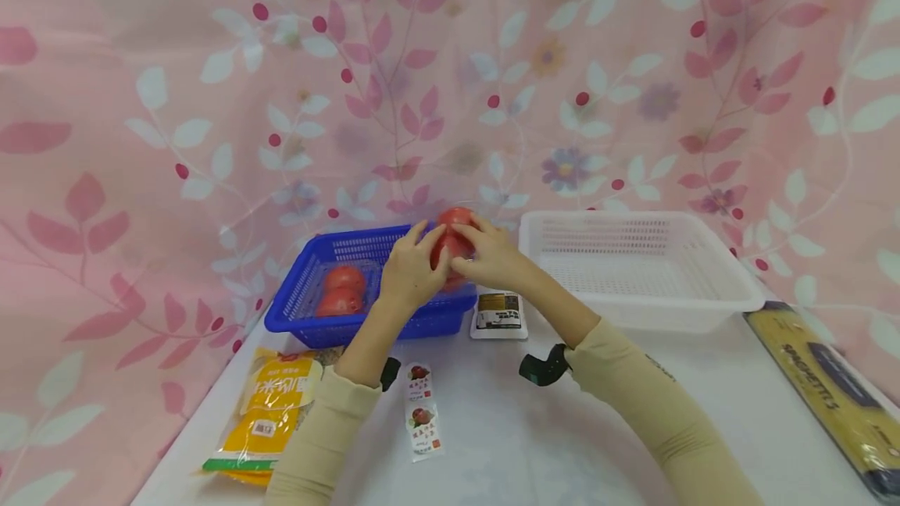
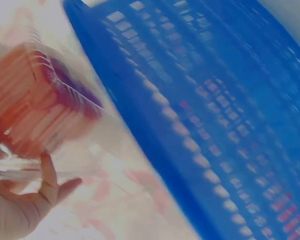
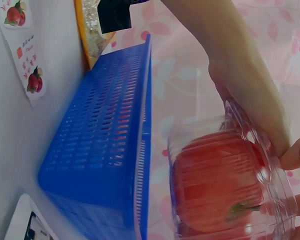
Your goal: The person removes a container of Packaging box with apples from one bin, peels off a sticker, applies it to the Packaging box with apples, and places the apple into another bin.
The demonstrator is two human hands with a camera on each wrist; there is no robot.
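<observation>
Both hands hold a clear plastic box of tomatoes (image 1: 455,217) up over the right part of a blue basket (image 1: 302,318). My left hand (image 1: 413,268) grips the box from the left, and my right hand (image 1: 498,256) grips it from the right, thumbs toward me. Through the ridged plastic in the right wrist view, a large red tomato (image 3: 215,180) shows a green stem. Fingers of the left hand (image 2: 20,200) curl at the box's edge in the left wrist view. A second clear box with red tomatoes (image 1: 341,291) sits inside the basket's left part.
A white basket (image 1: 633,311) stands to the right of the blue one. Between them lies a small white packet or scale (image 1: 499,317). A strip of fruit stickers (image 1: 422,412) lies in front, a yellow grain bag (image 1: 270,404) at left, a spaghetti pack (image 1: 823,389) at right.
</observation>
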